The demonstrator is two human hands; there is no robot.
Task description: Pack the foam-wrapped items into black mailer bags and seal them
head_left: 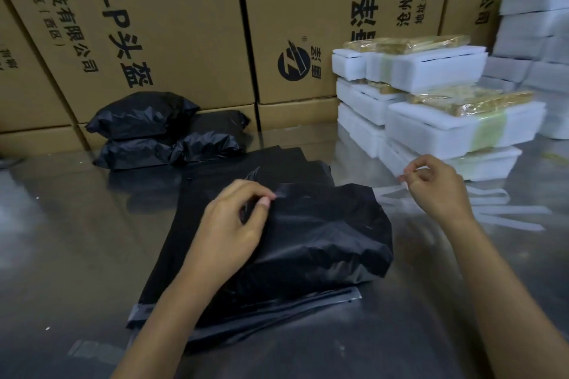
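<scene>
The filled black bag point(323, 234) at the centre hides whatever lies inside it, and the left hand point(234, 224) at nine o'clock of it covers part of its folded flap, so how far the flap is stuck down cannot be told. The thin clear strip point(403, 178) pinched by the right hand point(437, 188) at two o'clock is blurred and too faint to follow. The tall white foam stack point(535, 9) at one o'clock is smeared and cut by the right edge, and the cardboard boxes point(154, 24) at twelve o'clock run off the top.
</scene>
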